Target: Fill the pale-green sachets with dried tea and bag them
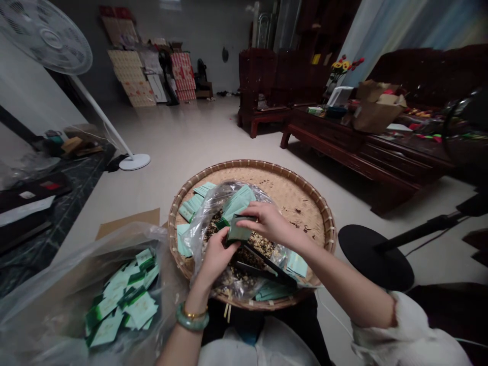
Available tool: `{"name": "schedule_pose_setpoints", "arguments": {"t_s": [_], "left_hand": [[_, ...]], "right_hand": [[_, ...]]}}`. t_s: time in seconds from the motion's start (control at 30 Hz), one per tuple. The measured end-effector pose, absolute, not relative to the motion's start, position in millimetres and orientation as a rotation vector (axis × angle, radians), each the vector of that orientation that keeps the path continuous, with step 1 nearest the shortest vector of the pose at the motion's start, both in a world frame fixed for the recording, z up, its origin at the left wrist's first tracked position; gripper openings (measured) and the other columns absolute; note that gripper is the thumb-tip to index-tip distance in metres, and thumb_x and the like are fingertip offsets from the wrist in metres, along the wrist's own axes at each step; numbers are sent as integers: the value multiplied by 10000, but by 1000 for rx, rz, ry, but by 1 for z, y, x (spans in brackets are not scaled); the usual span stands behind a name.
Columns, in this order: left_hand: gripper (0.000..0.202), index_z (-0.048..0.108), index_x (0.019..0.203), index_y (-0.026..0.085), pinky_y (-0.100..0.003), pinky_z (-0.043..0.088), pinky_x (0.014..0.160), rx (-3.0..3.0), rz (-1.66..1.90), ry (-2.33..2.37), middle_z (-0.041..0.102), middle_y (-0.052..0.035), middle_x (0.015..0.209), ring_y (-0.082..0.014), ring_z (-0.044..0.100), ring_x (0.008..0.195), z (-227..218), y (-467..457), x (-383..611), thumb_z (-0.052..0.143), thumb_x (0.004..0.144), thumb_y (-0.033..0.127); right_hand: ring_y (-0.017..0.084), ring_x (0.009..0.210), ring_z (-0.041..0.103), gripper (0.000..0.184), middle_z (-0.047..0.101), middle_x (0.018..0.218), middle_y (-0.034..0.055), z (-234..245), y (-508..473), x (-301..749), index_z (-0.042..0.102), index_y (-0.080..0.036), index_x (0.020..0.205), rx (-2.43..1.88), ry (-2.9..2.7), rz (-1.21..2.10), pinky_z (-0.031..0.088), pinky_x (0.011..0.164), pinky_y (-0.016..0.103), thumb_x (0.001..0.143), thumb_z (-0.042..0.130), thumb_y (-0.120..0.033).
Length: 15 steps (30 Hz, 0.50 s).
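A round woven basket tray (pixel 305 190) rests on my lap. In it lies a clear plastic bag (pixel 213 203) of loose dried bits, with several light green packets (pixel 238 201) on and around it. My left hand (pixel 215 254) and my right hand (pixel 267 221) both pinch one small green packet (pixel 238 231) above the bag. A green bangle and a gold bracelet (pixel 192 316) circle my left wrist. A dark flat tool (pixel 263 264) lies in the tray under my right forearm.
A big clear bag (pixel 76 284) at my lower left holds several filled green packets (pixel 125 300). A standing fan (pixel 49 35) rises at the left, a black round stand base (pixel 375 254) sits at the right. Dark wooden furniture (pixel 343 137) and stacked cartons (pixel 145 76) stand behind.
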State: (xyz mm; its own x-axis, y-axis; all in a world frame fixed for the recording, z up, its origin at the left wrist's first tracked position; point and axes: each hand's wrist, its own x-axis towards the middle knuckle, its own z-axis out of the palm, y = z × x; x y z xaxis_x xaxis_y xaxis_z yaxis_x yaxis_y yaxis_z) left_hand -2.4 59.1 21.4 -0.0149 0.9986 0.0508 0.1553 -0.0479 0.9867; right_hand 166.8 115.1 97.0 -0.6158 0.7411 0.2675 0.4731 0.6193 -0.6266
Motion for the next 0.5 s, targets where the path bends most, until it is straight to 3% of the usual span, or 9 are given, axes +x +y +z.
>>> {"name": "schedule_pose_setpoints", "arguments": {"t_s": [0.1,0.27,0.4,0.5], "left_hand": [[305,659,940,139,-241,461,702,1249,1156,1225,679,-15,813,-160,601,757,28,54,-5,706,649,219],[374,698,891,114,-229,453,616,1025,1247,1185,677,-31,741,-141,578,671,25,52,-11,657,732,450],[391,704,828,105,-208,422,541,950,1286,1254,656,-24,685,-120,547,607,21,51,-9,713,673,464],[421,680,886,115,-207,434,552,891,1259,1204,651,-9,669,-115,559,592,24,48,-4,739,643,454]], "right_hand": [[105,652,544,184,639,710,21,87,120,156,705,-137,743,-888,-2205,770,392,609,223,853,616,-254],[95,593,534,209,645,654,8,79,121,156,714,-137,714,-835,-2061,988,378,559,212,815,649,-308],[100,558,526,224,646,609,0,71,122,158,718,-145,688,-933,-1918,1100,374,526,213,750,697,-360],[100,554,524,224,646,593,1,67,120,158,710,-145,656,-973,-1863,1090,379,530,215,733,705,-355]]}}
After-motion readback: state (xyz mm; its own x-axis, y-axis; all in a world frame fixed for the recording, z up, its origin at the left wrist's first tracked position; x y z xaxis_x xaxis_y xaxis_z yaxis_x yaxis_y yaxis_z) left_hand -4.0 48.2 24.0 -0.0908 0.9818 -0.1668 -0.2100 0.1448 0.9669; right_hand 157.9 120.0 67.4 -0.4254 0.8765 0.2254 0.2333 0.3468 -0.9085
